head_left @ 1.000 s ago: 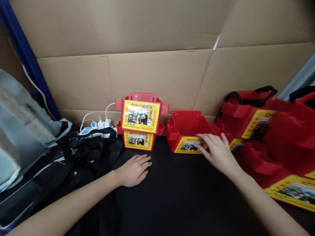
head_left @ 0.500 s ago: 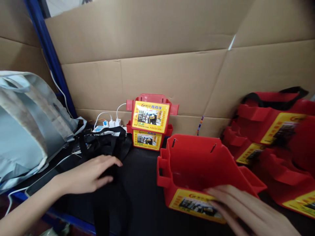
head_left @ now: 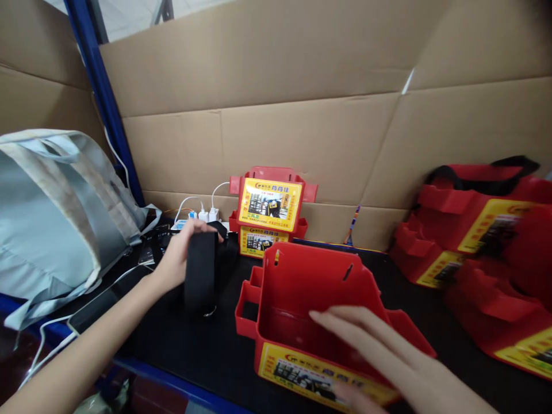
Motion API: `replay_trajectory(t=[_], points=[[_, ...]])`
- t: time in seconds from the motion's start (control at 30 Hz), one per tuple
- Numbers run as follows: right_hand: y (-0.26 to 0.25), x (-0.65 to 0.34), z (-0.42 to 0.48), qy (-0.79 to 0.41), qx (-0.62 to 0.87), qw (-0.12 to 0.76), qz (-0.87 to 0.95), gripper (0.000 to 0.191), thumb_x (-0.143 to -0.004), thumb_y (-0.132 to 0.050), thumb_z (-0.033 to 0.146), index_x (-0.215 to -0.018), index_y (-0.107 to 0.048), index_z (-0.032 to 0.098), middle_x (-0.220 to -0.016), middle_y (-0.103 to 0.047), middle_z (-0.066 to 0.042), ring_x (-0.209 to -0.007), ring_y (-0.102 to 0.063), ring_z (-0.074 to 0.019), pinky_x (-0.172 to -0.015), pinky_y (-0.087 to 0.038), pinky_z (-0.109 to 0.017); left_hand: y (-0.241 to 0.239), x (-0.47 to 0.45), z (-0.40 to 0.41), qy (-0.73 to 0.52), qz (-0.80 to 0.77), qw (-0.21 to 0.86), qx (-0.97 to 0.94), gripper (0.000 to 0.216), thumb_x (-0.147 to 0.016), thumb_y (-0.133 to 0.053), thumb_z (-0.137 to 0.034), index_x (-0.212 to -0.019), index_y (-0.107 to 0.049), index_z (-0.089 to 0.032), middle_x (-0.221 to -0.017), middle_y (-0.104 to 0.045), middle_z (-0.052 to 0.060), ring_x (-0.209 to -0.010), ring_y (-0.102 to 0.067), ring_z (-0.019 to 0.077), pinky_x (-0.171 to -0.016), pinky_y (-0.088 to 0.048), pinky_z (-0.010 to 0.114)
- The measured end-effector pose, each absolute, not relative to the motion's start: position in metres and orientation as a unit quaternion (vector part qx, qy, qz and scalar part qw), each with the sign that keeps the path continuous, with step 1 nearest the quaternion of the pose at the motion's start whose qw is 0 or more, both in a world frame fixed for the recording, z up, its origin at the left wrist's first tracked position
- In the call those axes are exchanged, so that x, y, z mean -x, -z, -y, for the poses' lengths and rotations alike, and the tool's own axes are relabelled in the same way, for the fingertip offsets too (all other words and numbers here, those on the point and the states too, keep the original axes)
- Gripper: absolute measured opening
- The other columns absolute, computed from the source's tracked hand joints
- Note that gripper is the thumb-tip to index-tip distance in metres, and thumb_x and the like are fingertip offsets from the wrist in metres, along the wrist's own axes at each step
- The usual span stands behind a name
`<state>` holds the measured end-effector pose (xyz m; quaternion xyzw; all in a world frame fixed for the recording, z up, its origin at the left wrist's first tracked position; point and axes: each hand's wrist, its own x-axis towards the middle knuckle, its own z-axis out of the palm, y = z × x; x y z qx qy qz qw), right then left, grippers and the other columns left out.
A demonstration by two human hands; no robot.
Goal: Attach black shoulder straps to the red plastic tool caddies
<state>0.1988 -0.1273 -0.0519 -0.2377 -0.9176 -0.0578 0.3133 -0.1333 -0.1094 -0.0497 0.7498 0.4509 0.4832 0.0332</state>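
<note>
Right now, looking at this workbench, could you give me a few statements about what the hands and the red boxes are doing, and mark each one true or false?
1. The left hand grips a black strap. True.
2. The right hand holds the front of an open red bin. True.
3. That red bin is full of tools. False: what shows of its inside is bare.
4. Two labelled red bins stand stacked against the cardboard wall. True.
5. The grey bag lies to the right of the bins. False: it lies at the far left.
</note>
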Motion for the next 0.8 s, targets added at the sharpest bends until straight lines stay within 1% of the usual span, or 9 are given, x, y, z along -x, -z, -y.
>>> replay_trajectory(t=[0.07,0.1,0.2,0.23,0.33,0.43,0.57,0.73,0.8], points=[[0.028,-0.191,0.122,-0.017,0.283,0.32,0.904,0.051,-0.081,-0.052,0.039,-0.13,-0.041,0.03,-0.119,-0.056,-0.007,-0.099,-0.06,-0.024,-0.076,-0.056,-0.033,0.027,0.124,0.101,-0.524,-0.452,-0.012,-0.722,0.014,-0.081,-0.047,-0.019,-0.094,-0.041,-0.019,-0.089,-0.06,0.004,-0.08,-0.058,0.0155,-0.072,-0.045,0.028],[0.016,-0.184,0.117,-0.062,0.3,0.337,0.89,0.051,-0.081,-0.053,0.039,-0.13,-0.041,0.029,-0.119,-0.056,-0.007,-0.101,-0.059,-0.0232,-0.08,-0.054,-0.033,0.016,0.115,0.096,-0.517,-0.448,-0.042,-0.728,0.012,-0.081,-0.047,-0.018,-0.093,-0.043,-0.019,-0.086,-0.061,0.003,-0.078,-0.058,0.0149,-0.071,-0.045,0.027],[-0.01,-0.159,0.089,-0.201,0.279,0.405,0.847,0.058,-0.082,-0.051,0.041,-0.134,-0.035,0.02,-0.119,-0.055,-0.011,-0.103,-0.057,-0.0202,-0.077,-0.054,-0.03,-0.006,0.082,0.077,-0.418,-0.415,-0.102,-0.802,0.009,-0.083,-0.046,-0.018,-0.09,-0.051,-0.019,-0.087,-0.062,0.002,-0.08,-0.058,0.0139,-0.072,-0.043,0.025],[-0.016,-0.151,0.077,-0.222,0.27,0.412,0.841,0.06,-0.081,-0.052,0.041,-0.134,-0.034,0.019,-0.115,-0.057,-0.011,-0.095,-0.06,-0.0188,-0.076,-0.054,-0.03,-0.009,0.071,0.07,-0.388,-0.4,-0.103,-0.824,0.009,-0.084,-0.046,-0.018,-0.09,-0.052,-0.019,-0.088,-0.062,0.001,-0.079,-0.058,0.0136,-0.072,-0.043,0.024],[-0.024,-0.136,0.043,-0.164,0.285,0.393,0.859,0.048,-0.076,-0.058,0.037,-0.119,-0.053,0.018,-0.096,-0.066,-0.007,-0.074,-0.062,-0.0162,-0.071,-0.053,-0.031,-0.01,0.044,0.047,-0.366,-0.36,-0.077,-0.855,0.012,-0.084,-0.047,-0.017,-0.094,-0.053,-0.018,-0.093,-0.063,0.002,-0.084,-0.058,0.0137,-0.073,-0.043,0.024],[-0.03,-0.137,0.026,-0.069,0.321,0.376,0.866,0.029,-0.075,-0.057,0.027,-0.101,-0.066,0.017,-0.079,-0.068,-0.004,-0.068,-0.061,-0.0165,-0.065,-0.05,-0.029,-0.012,0.033,0.032,-0.371,-0.363,-0.054,-0.853,0.016,-0.082,-0.05,-0.019,-0.097,-0.054,-0.017,-0.096,-0.063,0.005,-0.09,-0.058,0.0164,-0.077,-0.043,0.027],[-0.039,-0.158,0.022,-0.007,0.363,0.403,0.84,0.024,-0.074,-0.055,0.022,-0.092,-0.071,0.018,-0.073,-0.069,-0.003,-0.063,-0.062,-0.0158,-0.06,-0.048,-0.026,-0.026,0.039,0.034,-0.309,-0.412,-0.019,-0.857,0.018,-0.078,-0.056,-0.026,-0.093,-0.059,-0.016,-0.091,-0.064,0.005,-0.085,-0.058,0.0188,-0.073,-0.043,0.029],[-0.046,-0.195,0.009,0.048,0.45,0.511,0.731,0.026,-0.073,-0.057,0.025,-0.091,-0.071,0.013,-0.067,-0.068,-0.006,-0.046,-0.055,-0.0121,-0.053,-0.046,-0.025,-0.041,0.067,0.043,-0.218,-0.522,0.067,-0.822,0.02,-0.071,-0.057,-0.028,-0.084,-0.061,-0.014,-0.072,-0.061,0.001,-0.061,-0.054,0.013,-0.052,-0.038,0.021],[-0.044,-0.205,-0.002,0.061,0.482,0.525,0.699,0.026,-0.073,-0.057,0.024,-0.09,-0.071,0.011,-0.066,-0.067,-0.006,-0.045,-0.055,-0.0115,-0.051,-0.045,-0.024,-0.042,0.077,0.039,-0.175,-0.537,0.083,-0.821,0.021,-0.069,-0.057,-0.03,-0.082,-0.061,-0.013,-0.069,-0.059,0.0,-0.059,-0.052,0.0126,-0.05,-0.036,0.021]])
